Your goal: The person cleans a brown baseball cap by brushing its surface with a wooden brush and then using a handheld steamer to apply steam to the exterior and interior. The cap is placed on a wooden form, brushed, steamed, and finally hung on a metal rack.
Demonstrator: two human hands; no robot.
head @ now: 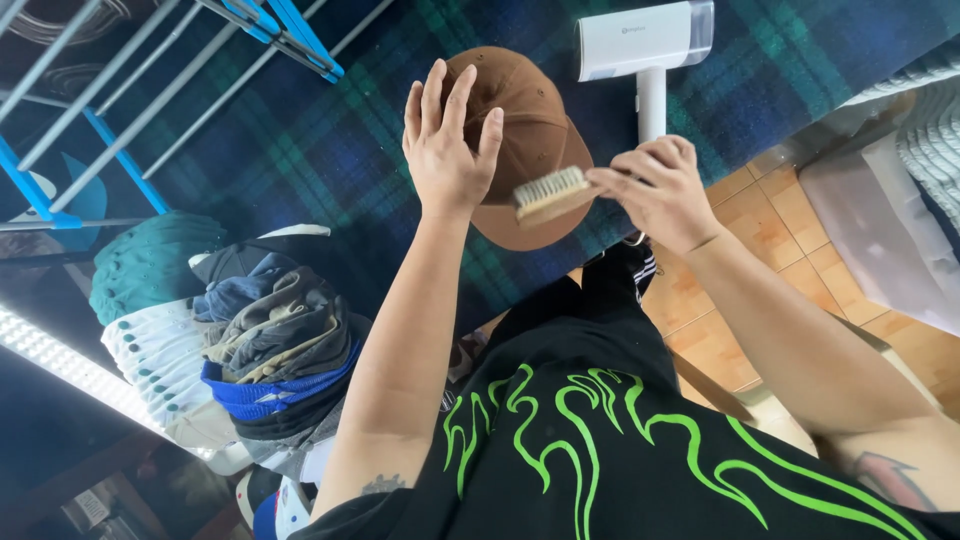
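A brown cap lies on a dark blue and green plaid cloth. My left hand rests flat on the cap's crown, fingers spread, pressing it down. My right hand grips a small wooden brush with pale bristles. The brush hangs over the cap's brim, just right of my left wrist.
A white hand-held steamer lies on the cloth beyond the cap. A stack of several caps sits at the left. Blue and grey rack bars cross the upper left. Tan floor tiles and a pale bag are at the right.
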